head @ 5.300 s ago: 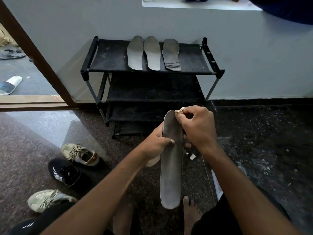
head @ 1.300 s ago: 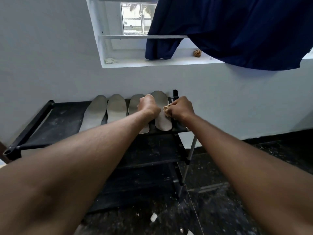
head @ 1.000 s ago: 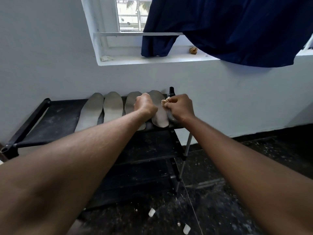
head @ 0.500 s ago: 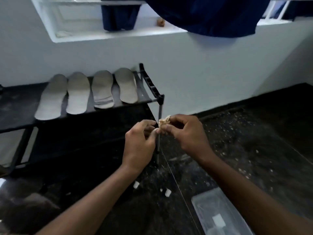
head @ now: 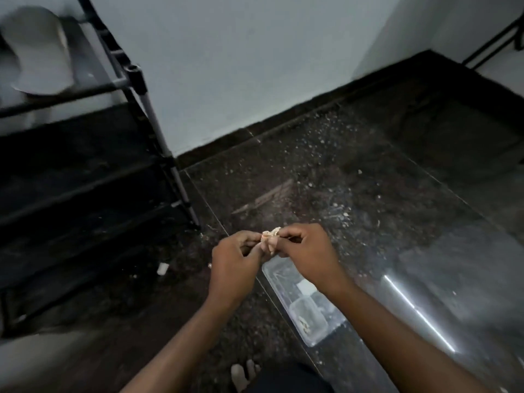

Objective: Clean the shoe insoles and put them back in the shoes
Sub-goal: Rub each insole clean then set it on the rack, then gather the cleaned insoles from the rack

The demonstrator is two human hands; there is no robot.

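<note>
No clean read from my end on the pale wad (head: 270,236) pinched between the left hand (head: 232,265) and right hand (head: 309,256). It's too small, maybe tissue or cloth. The insole (head: 37,52) up on the shoe rack (head: 136,80) is smeared with blur, and both run off the left edge. The right hand and wrist cover the far corner of the clear tray (head: 279,279), and whatever's inside is mush. The toes (head: 245,374) are chopped by the bottom edge.

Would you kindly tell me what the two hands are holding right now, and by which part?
One crumpled beige wad, shared between them: the left hand pinches its left side with the fingertips, and the right hand pinches its right side.
</note>
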